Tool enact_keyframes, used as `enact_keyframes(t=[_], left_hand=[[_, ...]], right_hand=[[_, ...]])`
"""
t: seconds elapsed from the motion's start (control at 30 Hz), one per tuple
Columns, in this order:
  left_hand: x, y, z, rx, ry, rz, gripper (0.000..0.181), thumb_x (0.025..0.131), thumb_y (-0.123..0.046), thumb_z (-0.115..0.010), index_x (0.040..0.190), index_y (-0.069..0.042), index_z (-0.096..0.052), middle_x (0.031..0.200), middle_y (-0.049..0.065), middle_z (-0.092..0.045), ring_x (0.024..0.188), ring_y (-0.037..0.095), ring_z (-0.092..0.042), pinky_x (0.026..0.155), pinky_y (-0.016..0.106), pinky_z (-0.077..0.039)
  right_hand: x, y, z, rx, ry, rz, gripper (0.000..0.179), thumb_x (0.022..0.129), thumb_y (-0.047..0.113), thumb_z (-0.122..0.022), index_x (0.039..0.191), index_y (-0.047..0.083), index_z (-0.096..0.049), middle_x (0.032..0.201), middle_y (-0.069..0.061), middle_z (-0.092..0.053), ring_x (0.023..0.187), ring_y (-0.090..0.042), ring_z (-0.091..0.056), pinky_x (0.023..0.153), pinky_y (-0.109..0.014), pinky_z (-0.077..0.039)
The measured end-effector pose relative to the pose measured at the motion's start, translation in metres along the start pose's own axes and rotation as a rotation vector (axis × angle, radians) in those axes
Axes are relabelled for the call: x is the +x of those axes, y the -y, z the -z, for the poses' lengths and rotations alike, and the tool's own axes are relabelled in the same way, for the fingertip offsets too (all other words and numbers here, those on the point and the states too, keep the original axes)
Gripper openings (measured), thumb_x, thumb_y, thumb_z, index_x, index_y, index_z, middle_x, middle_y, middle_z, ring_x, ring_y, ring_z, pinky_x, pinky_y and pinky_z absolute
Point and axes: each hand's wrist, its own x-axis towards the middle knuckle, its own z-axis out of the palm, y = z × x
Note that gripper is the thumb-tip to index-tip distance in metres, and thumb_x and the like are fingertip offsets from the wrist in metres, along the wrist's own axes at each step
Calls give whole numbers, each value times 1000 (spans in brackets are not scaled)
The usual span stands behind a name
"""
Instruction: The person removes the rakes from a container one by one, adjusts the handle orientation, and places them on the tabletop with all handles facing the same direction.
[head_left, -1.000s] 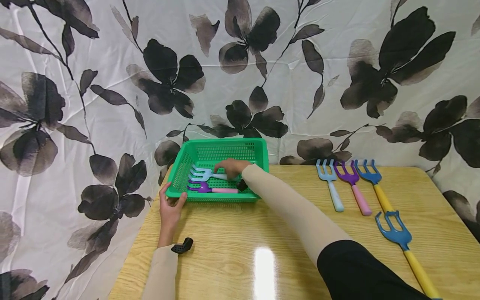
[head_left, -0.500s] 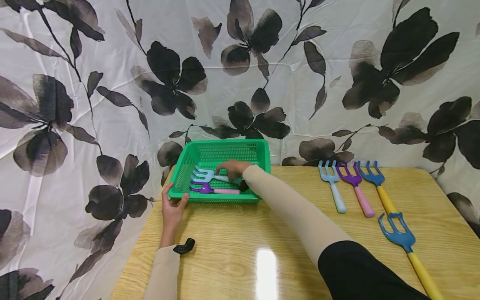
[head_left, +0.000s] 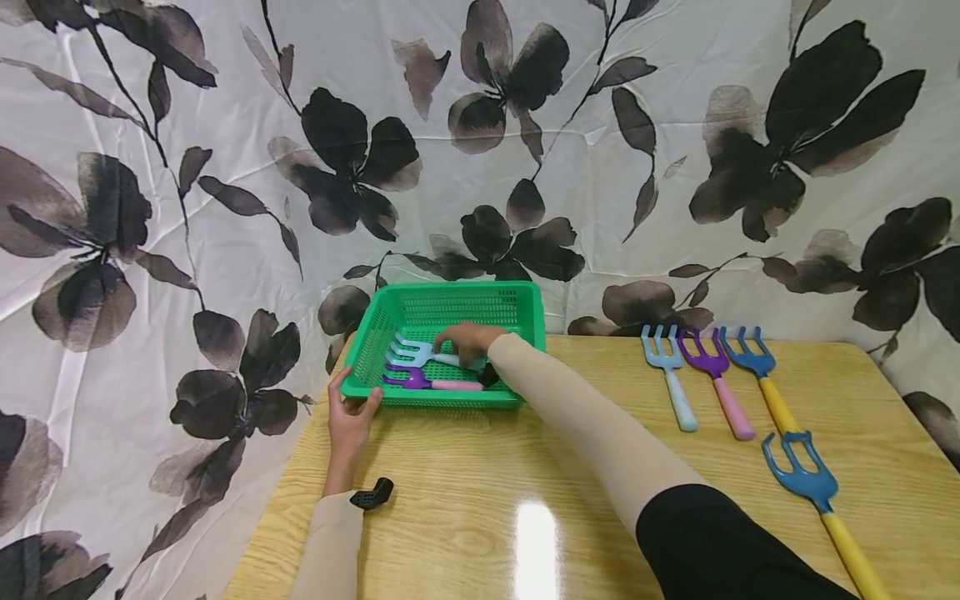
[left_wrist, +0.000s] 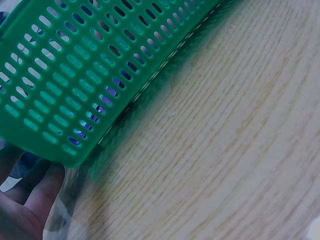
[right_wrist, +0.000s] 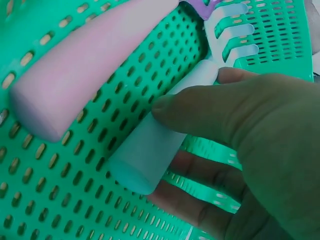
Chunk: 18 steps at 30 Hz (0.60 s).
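In the head view, a green plastic basket (head_left: pixel 435 401) sits at the table's back left. My left hand (head_left: pixel 351 425) grips its near left corner, thumb in front and fingers at the side; the left wrist view shows the fingertips right at that corner (left_wrist: pixel 72 159). Inside the basket, my right hand (head_left: pixel 467 340) holds a light blue hand fork (head_left: pixel 411 353) by its handle. From the right wrist, the thumb lies over the handle (right_wrist: pixel 150 150) and the fingers come round beneath. A purple hand fork (head_left: pixel 408 379) with a pink handle (right_wrist: pixel 90 70) lies beside it, along the near wall.
On the right of the wooden table (head_left: pixel 450 500) lie a light blue fork (head_left: pixel 671 379), a purple-and-pink fork (head_left: pixel 716 383) and two blue forks with yellow handles, one further back (head_left: pixel 761 375), one nearer (head_left: pixel 813 496). A floral cloth (head_left: pixel 600 167) hangs behind.
The whole head view has shifted slightly down and right. Both hands, the basket and the forks keep nearly the same places relative to each other.
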Motion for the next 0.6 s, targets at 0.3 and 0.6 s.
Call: enact_keyframes(t=[0.3,0.6], left_hand=[[0,-3,0,-9,22,6,76,98,-19,-72,160,-16,-28,144,29,-51,121,28,-56,82,16,-51],[-1,-6,2,10,31,17,76,98,-21,-72,161,-16,-28,140,30,-55,116,23,-57,81,17,-52]], right_hand=[[-8,-1,13,-34,1,-23,67,93,-8,-64,147,30,-56,129,-13,-60,74,-18,-55,54,-30,-44],[-33,1,34,-33,-2,57,60,94,-2,-71,147,23,-55,125,-15,-60,79,-24,-62,63,-39,-54]])
